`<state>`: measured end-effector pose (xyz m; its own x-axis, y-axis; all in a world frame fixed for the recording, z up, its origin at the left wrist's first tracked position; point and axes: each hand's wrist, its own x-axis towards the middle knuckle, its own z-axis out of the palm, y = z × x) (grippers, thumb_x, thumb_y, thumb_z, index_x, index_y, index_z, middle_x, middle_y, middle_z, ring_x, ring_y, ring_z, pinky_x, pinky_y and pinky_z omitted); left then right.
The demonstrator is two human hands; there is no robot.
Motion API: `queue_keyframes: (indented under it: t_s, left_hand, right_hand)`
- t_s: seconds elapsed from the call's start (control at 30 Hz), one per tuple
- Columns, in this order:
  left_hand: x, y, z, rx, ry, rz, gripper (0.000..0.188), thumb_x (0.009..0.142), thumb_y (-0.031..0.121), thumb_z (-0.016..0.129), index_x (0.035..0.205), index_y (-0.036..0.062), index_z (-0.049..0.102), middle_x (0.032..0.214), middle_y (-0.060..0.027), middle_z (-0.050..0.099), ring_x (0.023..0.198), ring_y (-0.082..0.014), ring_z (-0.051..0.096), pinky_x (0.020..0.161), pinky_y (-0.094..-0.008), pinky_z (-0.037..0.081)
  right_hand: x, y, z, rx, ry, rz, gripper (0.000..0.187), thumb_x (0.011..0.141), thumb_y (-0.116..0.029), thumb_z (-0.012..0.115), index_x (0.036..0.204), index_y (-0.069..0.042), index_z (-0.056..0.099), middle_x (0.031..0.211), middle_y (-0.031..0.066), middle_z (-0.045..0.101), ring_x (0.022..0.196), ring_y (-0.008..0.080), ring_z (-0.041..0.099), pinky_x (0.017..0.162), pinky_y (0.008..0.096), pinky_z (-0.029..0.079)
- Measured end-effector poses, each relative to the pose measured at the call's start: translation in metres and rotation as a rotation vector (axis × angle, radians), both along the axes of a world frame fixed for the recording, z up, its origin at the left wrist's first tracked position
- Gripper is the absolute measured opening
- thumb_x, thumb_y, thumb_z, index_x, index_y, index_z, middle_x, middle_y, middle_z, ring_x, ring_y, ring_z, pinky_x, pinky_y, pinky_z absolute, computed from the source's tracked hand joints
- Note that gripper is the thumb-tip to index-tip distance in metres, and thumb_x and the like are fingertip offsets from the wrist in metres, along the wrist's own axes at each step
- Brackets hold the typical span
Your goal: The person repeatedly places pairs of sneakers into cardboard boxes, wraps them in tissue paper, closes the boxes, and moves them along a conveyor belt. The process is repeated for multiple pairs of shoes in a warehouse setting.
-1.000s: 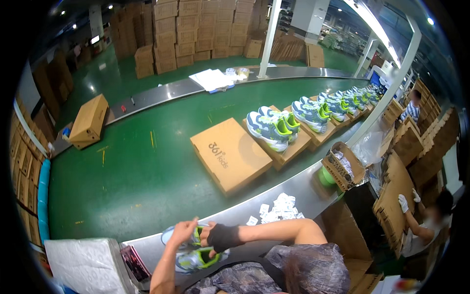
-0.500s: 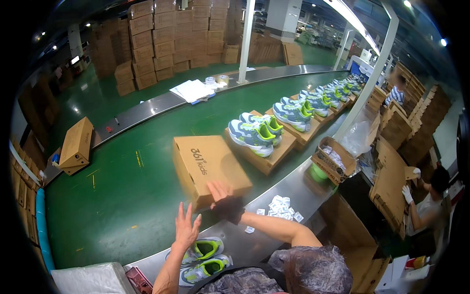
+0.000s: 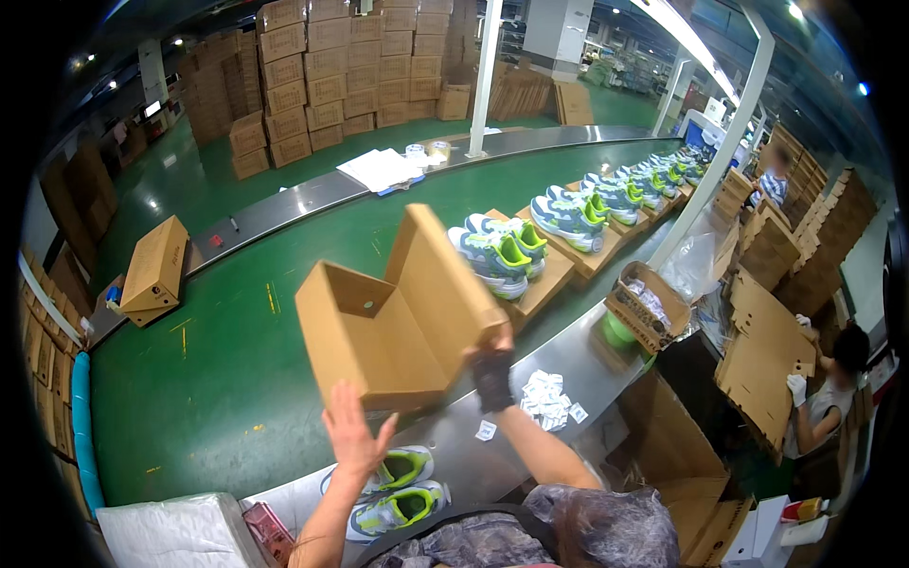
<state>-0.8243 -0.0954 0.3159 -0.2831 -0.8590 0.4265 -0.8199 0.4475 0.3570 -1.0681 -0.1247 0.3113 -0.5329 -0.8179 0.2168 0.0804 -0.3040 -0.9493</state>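
A brown cardboard shoebox (image 3: 329, 331) sits tilted on the green belt in front of me, its hinged lid (image 3: 431, 284) raised and its visible inside bare. My right hand (image 3: 490, 369), in a dark fingerless glove, grips the lid's near right corner. With fingers stretched out, my left hand (image 3: 355, 431) is at the box's near left corner; whether it touches the cardboard I cannot tell. Just below that hand, a pair of grey-blue and lime-green sneakers (image 3: 398, 511) rests on the metal ledge, partly behind my left forearm.
Small white packets (image 3: 547, 399) lie by my right forearm, near a carton of packets (image 3: 648, 305). Sneaker pairs on boxes (image 3: 540, 284) line the belt to the far right. A closed box (image 3: 156, 270) stands at left. A co-worker (image 3: 822, 407) handles flat cardboard at right.
The shoebox lid has swung up from closed, held by my right hand, which moved right and up. My left hand has stayed near the box's front, slightly lower.
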Motion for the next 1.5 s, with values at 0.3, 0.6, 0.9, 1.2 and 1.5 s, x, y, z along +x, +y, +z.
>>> queue_keyframes:
  t_s: [0.3, 0.6, 0.9, 1.2, 1.5]
  left_hand:
    - [0.195, -0.028, -0.159, 0.539, 0.693, 0.403, 0.039, 0.083, 0.029, 0.059, 0.101, -0.0054, 0.053, 0.084, -0.0103, 0.061, 0.075, -0.0148, 0.056, 0.069, -0.0271, 0.045]
    - [0.379, 0.074, -0.162, -0.063, 0.574, 0.751, 0.024, 0.089, 0.019, 0.046, 0.093, -0.0026, 0.054, 0.077, -0.0083, 0.055, 0.069, -0.0177, 0.053, 0.064, -0.0311, 0.045]
    - [0.408, 0.221, -0.105, 0.198, -0.172, 1.312, 0.03, 0.088, 0.032, 0.048, 0.094, 0.003, 0.051, 0.088, -0.015, 0.052, 0.089, -0.0323, 0.05, 0.073, -0.0397, 0.04]
    - [0.46, 0.23, -0.133, 0.266, -0.087, 1.141, 0.031, 0.089, 0.033, 0.046, 0.085, 0.002, 0.046, 0.081, -0.0146, 0.05, 0.083, -0.0346, 0.05, 0.069, -0.044, 0.039]
    - [0.466, 0.218, -0.11, 0.25, -0.049, 0.992, 0.024, 0.091, 0.023, 0.043, 0.085, 0.0005, 0.049, 0.078, -0.0199, 0.051, 0.072, -0.0385, 0.05, 0.062, -0.0426, 0.04]
  right_hand:
    - [-0.051, 0.045, -0.083, 0.564, -0.226, 0.301, 0.055, 0.073, -0.027, 0.066, 0.116, -0.003, 0.041, 0.094, 0.0104, 0.053, 0.09, 0.0244, 0.055, 0.067, 0.0367, 0.049]
    - [-0.031, 0.111, -0.167, 0.515, 1.327, 0.02, 0.01, 0.08, -0.017, 0.053, 0.087, -0.011, 0.056, 0.085, 0.0122, 0.052, 0.067, 0.0318, 0.058, 0.056, 0.0415, 0.047]
    - [0.02, 0.075, -0.042, 0.412, 0.515, -0.13, 0.016, 0.085, -0.018, 0.053, 0.092, -0.005, 0.058, 0.072, 0.0037, 0.058, 0.059, 0.0091, 0.05, 0.053, 0.0243, 0.039]
    - [0.125, -0.015, 0.015, 0.153, -0.16, 0.53, 0.03, 0.085, -0.012, 0.051, 0.11, 0.006, 0.051, 0.077, 0.0001, 0.052, 0.063, 0.0051, 0.044, 0.058, 0.0192, 0.037]
    - [0.176, -0.063, -0.018, 0.346, -0.586, 0.724, 0.026, 0.085, -0.01, 0.055, 0.108, 0.001, 0.052, 0.077, 0.0004, 0.053, 0.061, 0.0099, 0.048, 0.053, 0.0239, 0.041]
